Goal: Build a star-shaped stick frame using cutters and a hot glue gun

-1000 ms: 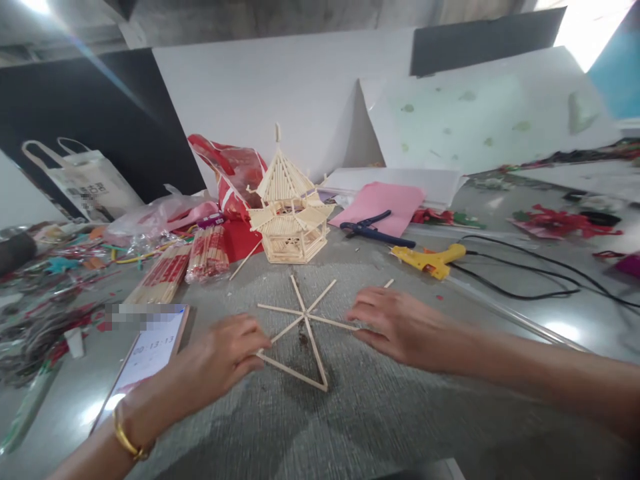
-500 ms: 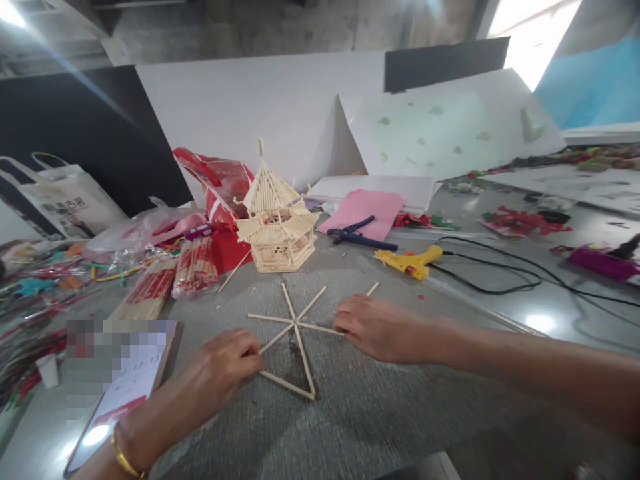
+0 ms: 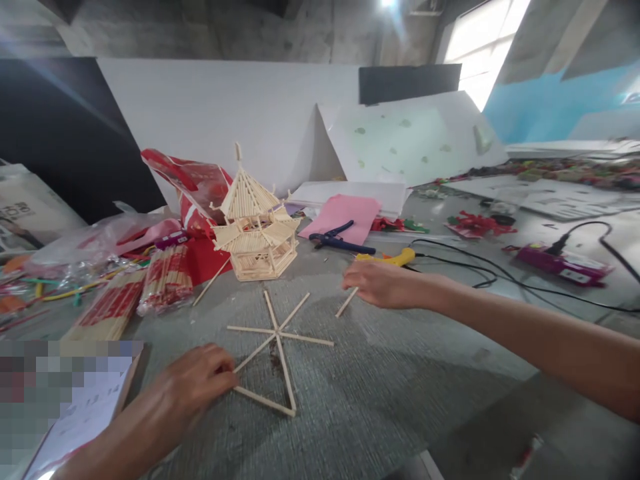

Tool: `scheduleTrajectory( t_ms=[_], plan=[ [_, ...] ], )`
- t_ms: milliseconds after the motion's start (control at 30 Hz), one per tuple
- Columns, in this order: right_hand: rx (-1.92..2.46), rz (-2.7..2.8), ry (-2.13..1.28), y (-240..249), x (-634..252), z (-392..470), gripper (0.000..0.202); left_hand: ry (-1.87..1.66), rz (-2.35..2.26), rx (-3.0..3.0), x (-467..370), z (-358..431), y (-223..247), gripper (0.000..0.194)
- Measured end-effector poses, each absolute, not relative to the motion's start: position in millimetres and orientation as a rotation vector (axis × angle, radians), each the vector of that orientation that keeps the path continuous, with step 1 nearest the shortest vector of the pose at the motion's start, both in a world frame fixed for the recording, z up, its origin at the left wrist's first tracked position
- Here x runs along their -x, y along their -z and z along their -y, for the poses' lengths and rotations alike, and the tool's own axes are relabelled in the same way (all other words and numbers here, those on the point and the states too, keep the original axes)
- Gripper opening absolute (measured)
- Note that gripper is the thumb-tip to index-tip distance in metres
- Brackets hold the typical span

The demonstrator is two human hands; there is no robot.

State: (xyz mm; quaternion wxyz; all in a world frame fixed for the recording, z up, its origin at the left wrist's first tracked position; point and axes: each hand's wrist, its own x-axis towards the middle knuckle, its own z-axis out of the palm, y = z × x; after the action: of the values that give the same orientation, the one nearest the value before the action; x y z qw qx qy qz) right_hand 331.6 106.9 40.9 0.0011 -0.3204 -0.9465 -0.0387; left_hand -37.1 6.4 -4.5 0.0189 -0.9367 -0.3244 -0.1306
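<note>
Thin wooden sticks form a six-armed star (image 3: 277, 332) on the table, with one more stick (image 3: 265, 401) joining two arm ends at the near side. At the near-left corner, my left hand (image 3: 203, 380) pinches the stick ends where this edge stick meets an arm. My right hand (image 3: 375, 283) is to the right of the star, fingers curled downward, in front of the yellow glue gun (image 3: 400, 257). A loose stick (image 3: 346, 303) runs from the table up to its fingertips. Whether those fingers grip the stick or the gun is hidden.
A stick-built pagoda model (image 3: 257, 233) stands behind the star. Stick bundles (image 3: 167, 277) and a phone-like screen (image 3: 90, 407) lie left. Blue cutters (image 3: 343, 240) rest on pink paper (image 3: 345, 210). A black cable (image 3: 475, 257) and purple power strip (image 3: 560, 263) are right.
My right hand has left the star's right arm and moved up and away towards the glue gun, uncovering that arm's end. My left hand stays at its corner. The view has swung right.
</note>
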Motion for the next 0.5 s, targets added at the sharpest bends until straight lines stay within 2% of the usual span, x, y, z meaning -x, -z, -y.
scheduleTrajectory(
  t_ms=[267, 500],
  plan=[
    [0.853, 3.101, 0.399, -30.4, -324.5, -105.6, 0.020, 0.410, 0.970, 2.857, 38.2, -0.5, -0.5, 0.033],
    [0.683, 3.129, 0.508, -30.8, -326.8, -97.0, 0.020, 0.486, 1.109, 2.706, 40.6, 18.4, -16.1, 0.028]
  ],
)
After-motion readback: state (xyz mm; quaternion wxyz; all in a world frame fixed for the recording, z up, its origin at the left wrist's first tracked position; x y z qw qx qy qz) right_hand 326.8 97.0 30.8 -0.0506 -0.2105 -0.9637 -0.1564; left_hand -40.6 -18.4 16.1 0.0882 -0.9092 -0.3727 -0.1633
